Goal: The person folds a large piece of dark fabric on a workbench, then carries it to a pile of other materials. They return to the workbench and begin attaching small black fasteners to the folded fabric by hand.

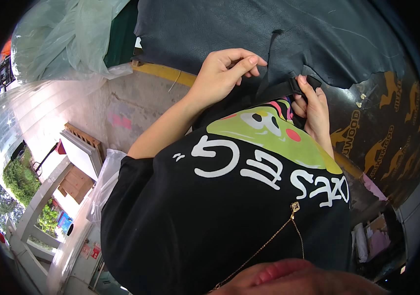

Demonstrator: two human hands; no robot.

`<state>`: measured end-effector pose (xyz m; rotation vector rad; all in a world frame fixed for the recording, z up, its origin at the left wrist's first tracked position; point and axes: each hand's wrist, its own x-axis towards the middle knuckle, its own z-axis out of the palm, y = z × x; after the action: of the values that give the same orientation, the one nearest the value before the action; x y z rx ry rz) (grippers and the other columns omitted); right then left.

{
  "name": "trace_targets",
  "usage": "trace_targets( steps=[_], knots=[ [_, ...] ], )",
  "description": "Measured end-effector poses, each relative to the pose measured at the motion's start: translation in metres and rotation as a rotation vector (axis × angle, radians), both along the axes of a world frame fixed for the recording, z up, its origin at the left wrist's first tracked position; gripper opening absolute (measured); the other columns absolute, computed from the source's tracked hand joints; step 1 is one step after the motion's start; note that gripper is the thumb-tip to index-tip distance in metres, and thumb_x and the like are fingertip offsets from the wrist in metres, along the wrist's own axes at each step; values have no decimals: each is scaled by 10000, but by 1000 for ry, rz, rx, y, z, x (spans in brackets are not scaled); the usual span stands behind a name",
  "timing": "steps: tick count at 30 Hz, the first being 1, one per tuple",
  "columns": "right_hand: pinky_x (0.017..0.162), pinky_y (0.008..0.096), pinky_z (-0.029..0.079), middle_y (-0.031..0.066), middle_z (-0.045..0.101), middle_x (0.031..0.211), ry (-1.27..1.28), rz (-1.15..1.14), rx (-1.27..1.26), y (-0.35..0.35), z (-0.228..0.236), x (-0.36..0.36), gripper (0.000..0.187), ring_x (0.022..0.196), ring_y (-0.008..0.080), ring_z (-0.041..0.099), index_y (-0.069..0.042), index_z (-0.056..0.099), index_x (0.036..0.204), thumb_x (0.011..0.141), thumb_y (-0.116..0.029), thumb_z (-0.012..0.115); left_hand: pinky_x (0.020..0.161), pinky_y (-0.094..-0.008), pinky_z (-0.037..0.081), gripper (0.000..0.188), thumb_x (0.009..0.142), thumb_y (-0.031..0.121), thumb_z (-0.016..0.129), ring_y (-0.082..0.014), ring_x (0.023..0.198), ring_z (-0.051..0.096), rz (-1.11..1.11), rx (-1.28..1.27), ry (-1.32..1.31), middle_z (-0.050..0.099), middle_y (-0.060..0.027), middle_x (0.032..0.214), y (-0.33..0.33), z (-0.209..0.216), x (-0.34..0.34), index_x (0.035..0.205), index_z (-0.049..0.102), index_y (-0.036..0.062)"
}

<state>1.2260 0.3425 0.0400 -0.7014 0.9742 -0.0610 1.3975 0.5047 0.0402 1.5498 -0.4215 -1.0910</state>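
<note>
Bending over a worktop (369,125) of dark, glossy board with tan printed shapes, and working both hands close in front of the waist. Grasping with the right hand (312,105) a flat black band (279,91), pressing it between thumb and curled fingers, the thumb lying along the top. Bringing the left hand (233,73) in from the other side with fingers bent and thumb tip folded against the index finger, reaching with that fingertip to a narrow black strip (270,51) (thin, limp and slightly curved, rising toward the leather). Not managing to tell whether the left grip is pinching that strip or merely brushing it. Holding the band low, just by the near edge of a leather sheet (210,29), and so facing a broad, blue-black, finely grained hide with a ragged, wavy border and faint pale creases. Wearing a soft black T-shirt (170,211) with white lettering and a smooth green cartoon print, plus a fine gold chain with a diamond-shaped pendant (295,207). Standing near crumpled, translucent plastic sheeting (62,39) beyond the left arm, and above a rough grey concrete floor (143,93).
</note>
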Motion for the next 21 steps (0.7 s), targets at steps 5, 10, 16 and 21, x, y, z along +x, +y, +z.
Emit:
trace_targets(
  steps=[5, 10, 16, 21],
  knots=[
    [410, 210, 192, -16, 546, 703, -26, -50, -11, 1, 0, -5, 155, 435, 9, 297, -74, 587, 1000, 965, -195, 677, 665, -205, 455, 317, 1006, 305, 630, -61, 746, 577, -412, 194, -12, 655, -3, 804, 4, -6, 13, 944, 728, 10],
    [411, 202, 202, -4, 563, 709, -35, -43, -6, 2, 2, -6, 147, 438, 6, 306, -71, 593, 994, 957, -178, 687, 609, -254, 460, 363, 941, 293, 715, -79, 647, 572, -176, -67, -188, 686, -51, 773, -1, -10, -2, 779, 694, -31],
    [417, 191, 208, 5, 585, 726, -9, 65, -150, 9, 15, -2, 146, 440, -2, 319, -60, 612, 974, 942, -166, 707, 494, -242, 387, 313, 960, 292, 667, -53, 539, 511, -163, 120, -225, 576, -8, 603, -11, 11, 20, 885, 767, 5],
    [425, 188, 214, -9, 576, 725, -24, 73, -132, 8, 14, -2, 141, 457, -3, 325, -57, 626, 1018, 938, -144, 704, 443, -192, 377, 326, 971, 305, 648, -39, 496, 494, -109, 156, -116, 616, 16, 681, -15, 18, 25, 867, 782, 27]
  ],
)
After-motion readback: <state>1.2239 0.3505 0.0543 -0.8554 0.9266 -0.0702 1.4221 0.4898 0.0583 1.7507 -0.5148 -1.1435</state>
